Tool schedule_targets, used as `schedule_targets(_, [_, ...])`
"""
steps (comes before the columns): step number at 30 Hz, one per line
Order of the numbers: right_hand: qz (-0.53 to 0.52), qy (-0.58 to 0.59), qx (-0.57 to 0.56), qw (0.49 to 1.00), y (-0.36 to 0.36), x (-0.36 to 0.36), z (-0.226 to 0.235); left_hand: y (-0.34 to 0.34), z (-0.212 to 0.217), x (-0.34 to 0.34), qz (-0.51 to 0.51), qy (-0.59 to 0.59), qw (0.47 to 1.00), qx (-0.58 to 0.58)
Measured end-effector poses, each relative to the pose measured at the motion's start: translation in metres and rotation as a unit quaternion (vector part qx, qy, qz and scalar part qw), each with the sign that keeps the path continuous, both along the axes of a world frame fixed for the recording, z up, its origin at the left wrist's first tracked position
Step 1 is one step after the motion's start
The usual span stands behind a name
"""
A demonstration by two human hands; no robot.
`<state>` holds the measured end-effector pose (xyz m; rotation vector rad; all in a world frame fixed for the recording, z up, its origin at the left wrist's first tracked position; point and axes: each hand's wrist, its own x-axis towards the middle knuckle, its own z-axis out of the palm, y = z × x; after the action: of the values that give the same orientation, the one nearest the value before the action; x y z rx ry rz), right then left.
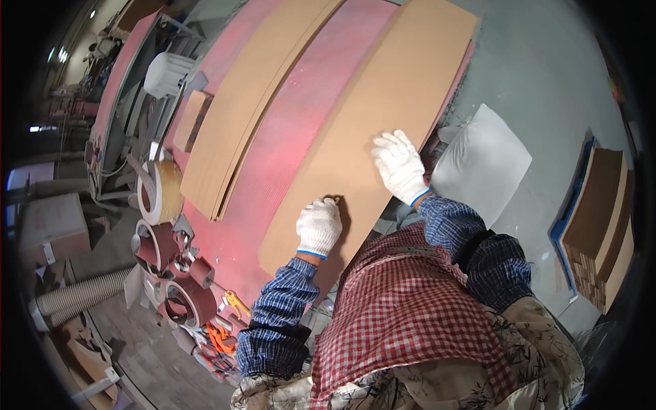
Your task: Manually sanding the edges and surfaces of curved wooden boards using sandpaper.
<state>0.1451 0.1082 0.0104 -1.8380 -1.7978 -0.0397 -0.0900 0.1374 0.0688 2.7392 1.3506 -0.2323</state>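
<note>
My right grip (400, 164) lies flat on the brown board (369, 137); my left grip (319, 227) curls there, whether clamped I cannot tell. The white sack (485, 164) hides its contents.

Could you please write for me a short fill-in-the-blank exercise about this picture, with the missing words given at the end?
1. The left hand and the right hand both wear gloves coloured ____.
2. On the tan board, the hand placed higher in the picture is the ____ one.
3. The sleeves are mostly ____.
4. The apron has checks in white and ____.

Missing words: white; right; blue; red.
</note>
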Motion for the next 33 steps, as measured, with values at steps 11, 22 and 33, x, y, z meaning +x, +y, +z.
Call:
schedule_targets(11, [0.205,0.093,0.023,0.974,-0.050,0.019,0.019,0.043,0.011,0.078,0.015,-0.005,0.999,-0.041])
schedule_targets(22, [0.349,0.030,0.052,0.935,-0.051,0.022,-0.030,0.112,-0.001,0.194,-0.032,-0.077,0.996,0.001])
schedule_targets(33, [0.336,0.103,0.185,0.918,-0.062,-0.001,-0.041,0.179,0.008,0.356,-0.028,-0.101,0.994,-0.032])
